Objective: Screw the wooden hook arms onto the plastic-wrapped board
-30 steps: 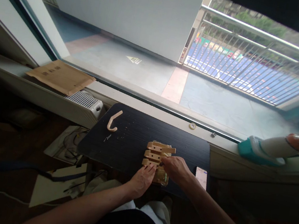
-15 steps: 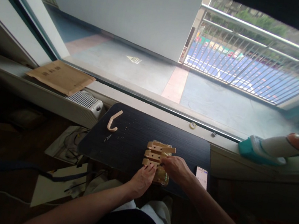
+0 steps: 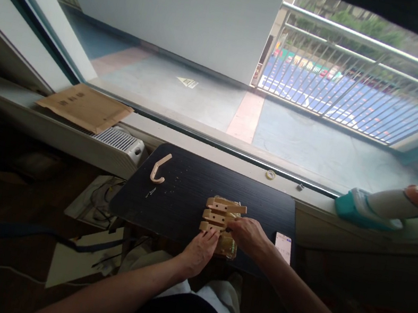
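On the dark table, a wooden board (image 3: 227,250) carries three pale wooden hooks with dark holes. The far hook (image 3: 238,209) and the middle hook (image 3: 216,217) lie above my fingers in view. My left hand (image 3: 201,247) grips the near hook (image 3: 207,226) at its lower edge, fingers curled against it. From the right, my right hand (image 3: 247,233) pinches at that hook's right part, and a small dark tip shows by the fingers; what it is I cannot make out. A loose wooden hook (image 3: 155,170) rests at the table's left, with several small screws (image 3: 151,192) below it.
A phone (image 3: 282,246) lies at the right edge of the black table (image 3: 187,185). On the sill are a tape roll (image 3: 270,175), a small grey item (image 3: 300,187) and a teal container (image 3: 349,205). A brown envelope (image 3: 86,105) covers part of the radiator (image 3: 120,141).
Both hands keep their places at the near hook, with hardly any visible movement. The view has shifted very slightly.
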Tool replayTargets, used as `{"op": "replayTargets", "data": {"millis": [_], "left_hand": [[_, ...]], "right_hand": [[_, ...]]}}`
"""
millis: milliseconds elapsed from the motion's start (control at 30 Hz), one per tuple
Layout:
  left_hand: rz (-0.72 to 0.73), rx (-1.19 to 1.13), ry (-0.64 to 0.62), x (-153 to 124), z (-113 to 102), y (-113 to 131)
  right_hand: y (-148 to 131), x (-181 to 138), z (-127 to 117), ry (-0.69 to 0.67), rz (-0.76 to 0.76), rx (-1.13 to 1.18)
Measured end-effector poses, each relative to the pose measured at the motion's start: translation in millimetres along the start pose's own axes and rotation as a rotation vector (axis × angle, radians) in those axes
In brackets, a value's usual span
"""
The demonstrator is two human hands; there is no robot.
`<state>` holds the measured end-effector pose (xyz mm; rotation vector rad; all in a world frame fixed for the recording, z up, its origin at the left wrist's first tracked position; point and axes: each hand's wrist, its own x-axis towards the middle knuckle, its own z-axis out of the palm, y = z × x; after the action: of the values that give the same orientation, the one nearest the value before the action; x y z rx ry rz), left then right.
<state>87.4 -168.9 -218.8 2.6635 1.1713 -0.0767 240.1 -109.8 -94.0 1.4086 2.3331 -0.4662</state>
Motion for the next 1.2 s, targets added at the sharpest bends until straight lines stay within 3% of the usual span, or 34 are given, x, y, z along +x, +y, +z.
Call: {"op": "replayTargets", "data": {"millis": [1000, 1200], "left_hand": [[0.011, -0.022, -0.028, -1.2, -3.3, -0.2], [0.016, -0.032, -0.012, -1.1, -0.3, -0.4]], "right_hand": [[-3.0, 0.1, -2.0, 0.008, -0.021, -0.001], [0.2, 2.0, -1.7, 0.004, 0.034, 0.039]]}}
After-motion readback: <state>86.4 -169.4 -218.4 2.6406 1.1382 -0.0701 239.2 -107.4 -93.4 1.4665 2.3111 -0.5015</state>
